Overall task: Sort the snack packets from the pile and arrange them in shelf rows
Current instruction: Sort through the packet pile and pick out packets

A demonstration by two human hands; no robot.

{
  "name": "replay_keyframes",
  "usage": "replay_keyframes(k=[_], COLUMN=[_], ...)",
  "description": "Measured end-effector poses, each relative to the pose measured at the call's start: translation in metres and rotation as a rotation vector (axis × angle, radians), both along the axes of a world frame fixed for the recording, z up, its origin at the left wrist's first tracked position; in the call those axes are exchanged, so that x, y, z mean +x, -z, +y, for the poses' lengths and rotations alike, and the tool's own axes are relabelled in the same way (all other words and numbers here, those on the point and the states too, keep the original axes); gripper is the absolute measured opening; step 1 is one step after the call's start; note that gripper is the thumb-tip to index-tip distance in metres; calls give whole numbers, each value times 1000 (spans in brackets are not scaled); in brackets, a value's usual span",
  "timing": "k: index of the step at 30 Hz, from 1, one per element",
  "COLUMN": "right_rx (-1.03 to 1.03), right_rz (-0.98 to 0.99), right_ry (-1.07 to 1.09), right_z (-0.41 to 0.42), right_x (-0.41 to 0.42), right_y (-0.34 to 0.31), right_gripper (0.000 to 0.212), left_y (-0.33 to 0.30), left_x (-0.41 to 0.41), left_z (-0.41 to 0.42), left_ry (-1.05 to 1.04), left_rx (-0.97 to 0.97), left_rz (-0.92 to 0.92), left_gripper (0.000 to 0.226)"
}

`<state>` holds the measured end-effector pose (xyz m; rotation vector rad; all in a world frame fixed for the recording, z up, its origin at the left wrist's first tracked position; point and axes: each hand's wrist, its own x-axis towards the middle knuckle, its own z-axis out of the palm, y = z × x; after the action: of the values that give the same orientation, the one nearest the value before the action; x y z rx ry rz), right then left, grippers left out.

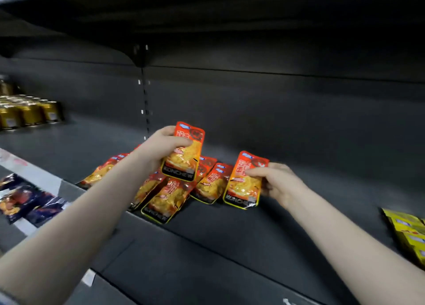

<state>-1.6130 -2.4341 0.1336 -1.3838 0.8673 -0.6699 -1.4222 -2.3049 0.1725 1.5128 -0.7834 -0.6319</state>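
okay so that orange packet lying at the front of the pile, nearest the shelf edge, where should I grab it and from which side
Pinch the front orange packet by its black bottom band, coming from the shelf's front edge. It lies flat with that band pointing toward you and clear of the pile; its upper part is tucked under the neighbours. Both the left hand and right hand already hold a packet each, so free one first.

"KONCHEW" on black bottom bands of the orange snack packets (pixel 244 182).
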Motion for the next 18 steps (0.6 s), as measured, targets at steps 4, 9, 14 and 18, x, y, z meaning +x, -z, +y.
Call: replay_keyframes(k=[4,9,14,18], right_rx=[13,27,-27,-69], right_rz=[53,90,135,194], right_ry=[62,159,237,290], right_z=[22,44,58,56], right_x=[27,54,77,83], right_y=[16,30,39,43], right_gripper=[14,14,10,10], left_y=[0,3,11,13], left_x=[36,72,95,103], left_z=[-9,-19,-26,-30], left_ry=[130,269,374,402], left_rx=[14,39,30,8], left_rz=[6,-10,12,36], left_gripper=[11,9,12,12])
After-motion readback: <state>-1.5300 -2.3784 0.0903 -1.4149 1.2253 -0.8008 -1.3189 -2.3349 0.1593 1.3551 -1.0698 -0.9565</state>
